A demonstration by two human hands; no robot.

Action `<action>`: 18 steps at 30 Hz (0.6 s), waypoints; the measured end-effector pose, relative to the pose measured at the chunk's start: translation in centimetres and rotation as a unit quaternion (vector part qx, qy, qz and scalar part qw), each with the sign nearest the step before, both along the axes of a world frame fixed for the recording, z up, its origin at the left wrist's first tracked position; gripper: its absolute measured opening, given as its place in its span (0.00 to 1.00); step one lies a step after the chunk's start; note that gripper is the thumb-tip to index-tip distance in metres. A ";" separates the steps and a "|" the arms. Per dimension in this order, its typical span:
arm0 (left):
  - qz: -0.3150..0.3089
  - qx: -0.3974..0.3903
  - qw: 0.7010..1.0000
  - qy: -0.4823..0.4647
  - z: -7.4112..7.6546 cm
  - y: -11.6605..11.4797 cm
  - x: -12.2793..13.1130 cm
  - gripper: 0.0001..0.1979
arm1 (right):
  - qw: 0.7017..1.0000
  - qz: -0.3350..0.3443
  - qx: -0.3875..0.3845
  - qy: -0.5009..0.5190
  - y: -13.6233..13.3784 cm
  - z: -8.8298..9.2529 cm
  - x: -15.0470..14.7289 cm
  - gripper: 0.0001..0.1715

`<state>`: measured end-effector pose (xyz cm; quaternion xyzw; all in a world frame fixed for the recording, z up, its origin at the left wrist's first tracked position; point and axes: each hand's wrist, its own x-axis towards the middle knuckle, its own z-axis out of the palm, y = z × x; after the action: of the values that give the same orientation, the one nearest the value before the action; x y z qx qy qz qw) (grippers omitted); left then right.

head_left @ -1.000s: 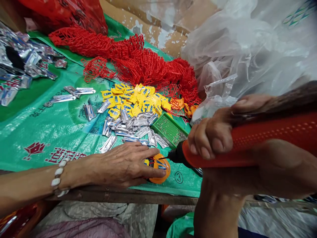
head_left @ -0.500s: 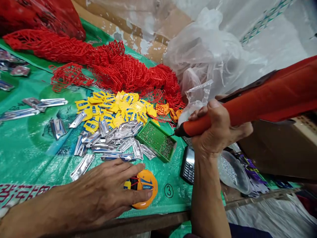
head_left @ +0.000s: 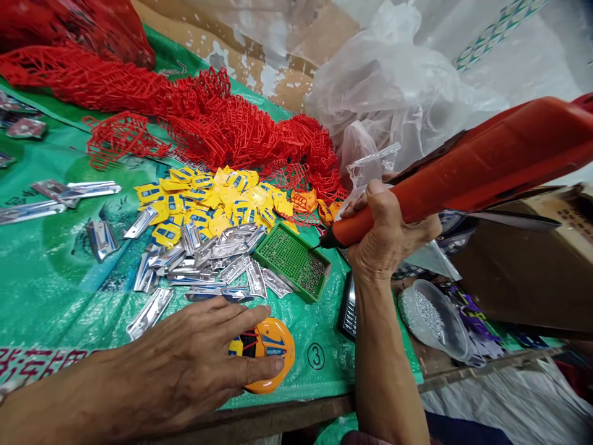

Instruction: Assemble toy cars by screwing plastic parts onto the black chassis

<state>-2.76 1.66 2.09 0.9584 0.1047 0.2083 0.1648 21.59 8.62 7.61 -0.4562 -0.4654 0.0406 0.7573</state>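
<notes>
At near edge of green-covered surface (head_left: 322, 384), left hand (head_left: 206, 355) grasps orange piece (head_left: 278, 345), thumb laid on its top. Right hand (head_left: 377, 238) is clenched around red power screwdriver (head_left: 467, 176). Its thin bit (head_left: 315, 248) points into green tray (head_left: 283, 277) with small screws (head_left: 314, 271); whether it touches them, cannot tell. Silver parts (head_left: 231, 246) lie heaped just left of tray, yellow parts (head_left: 238, 199) behind them, red frames (head_left: 208, 127) farther back. Dark keypad phone (head_left: 346, 306) is beside right forearm, partly hidden.
</notes>
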 end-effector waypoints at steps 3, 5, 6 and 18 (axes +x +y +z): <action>0.002 -0.002 1.000 0.001 0.1 0.0 0.0 0.23 | 1.000 0.003 -0.002 0.003 0.1 -0.1 0.0 0.12; 0.003 -0.006 1.000 0.003 0.1 -0.1 -0.1 0.23 | 1.000 0.005 -0.002 0.004 0.2 -0.1 0.1 0.12; 0.004 -0.009 1.000 0.006 0.2 -0.1 -0.1 0.23 | 1.000 0.005 -0.002 0.004 0.3 -0.1 0.1 0.12; -0.009 -0.008 1.000 0.022 -0.7 -0.1 0.0 0.21 | 0.998 0.014 0.050 0.034 -1.9 3.4 -1.9 0.06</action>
<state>-2.75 1.59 1.39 0.9624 0.1010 0.1843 0.1724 19.66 6.69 11.04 -0.4092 -0.4475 0.0434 0.7940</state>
